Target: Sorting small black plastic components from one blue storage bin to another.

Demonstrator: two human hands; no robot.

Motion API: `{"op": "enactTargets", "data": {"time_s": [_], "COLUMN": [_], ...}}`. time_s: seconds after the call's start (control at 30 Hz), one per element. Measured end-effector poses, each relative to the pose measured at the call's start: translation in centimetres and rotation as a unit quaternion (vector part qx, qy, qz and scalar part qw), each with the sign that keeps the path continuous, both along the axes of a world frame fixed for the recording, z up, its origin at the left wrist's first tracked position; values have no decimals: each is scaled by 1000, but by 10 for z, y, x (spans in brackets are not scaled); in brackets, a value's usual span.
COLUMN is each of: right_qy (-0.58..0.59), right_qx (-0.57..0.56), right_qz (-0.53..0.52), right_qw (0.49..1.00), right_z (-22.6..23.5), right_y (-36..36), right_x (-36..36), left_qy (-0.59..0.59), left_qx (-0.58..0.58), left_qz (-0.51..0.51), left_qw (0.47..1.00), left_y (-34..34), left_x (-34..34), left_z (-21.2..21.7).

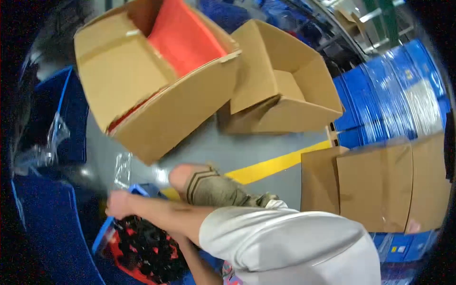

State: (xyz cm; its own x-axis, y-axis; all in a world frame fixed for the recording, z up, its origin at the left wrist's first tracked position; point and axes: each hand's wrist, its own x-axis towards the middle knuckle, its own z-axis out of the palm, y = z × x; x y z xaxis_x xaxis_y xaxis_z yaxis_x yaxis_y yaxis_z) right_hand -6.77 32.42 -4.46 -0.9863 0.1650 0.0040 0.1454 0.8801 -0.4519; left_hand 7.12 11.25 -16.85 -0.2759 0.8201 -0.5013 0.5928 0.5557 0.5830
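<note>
We see our right hand (118,203) closed, fingers curled; what it holds we can't tell. Just below the fingers: blue bin (105,232) w/ black and red parts (147,249). Left hand hidden, grip unclear. Above the fingers, clear plastic bag (122,167) and open cardboard box (156,76) w/ red liner.

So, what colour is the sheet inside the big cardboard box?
Orange-red sheet, best seen in the head view, inside the box.

Open brown carton (156,90) with red liner stood upper left; empty brown carton (285,85) beside it; flattened cardboard (380,185) right.
</note>
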Motion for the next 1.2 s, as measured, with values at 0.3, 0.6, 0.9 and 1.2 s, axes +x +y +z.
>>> {"op": "enactTargets", "data": {"time_s": [0.3,0.6,0.9,1.2], "right_qy": [31,207,297,-12], "right_qx": [22,-214,78,222], "right_qz": [19,-202,-534,-638], "right_qw": [999,933,788,738], "right_z": [18,32,191,204], "right_y": [-14,-12,92,151], "right_x": [-15,61,399,480], "left_qy": [172,135,137,163], "left_qx": [-189,-103,-66,-38], "left_qz": [-159,-42,0,-26], "left_qw": [954,985,988,986], "left_y": [-48,1,8,-6], "left_x": [-53,-6,38,54], "left_z": [116,176,153,141]}}
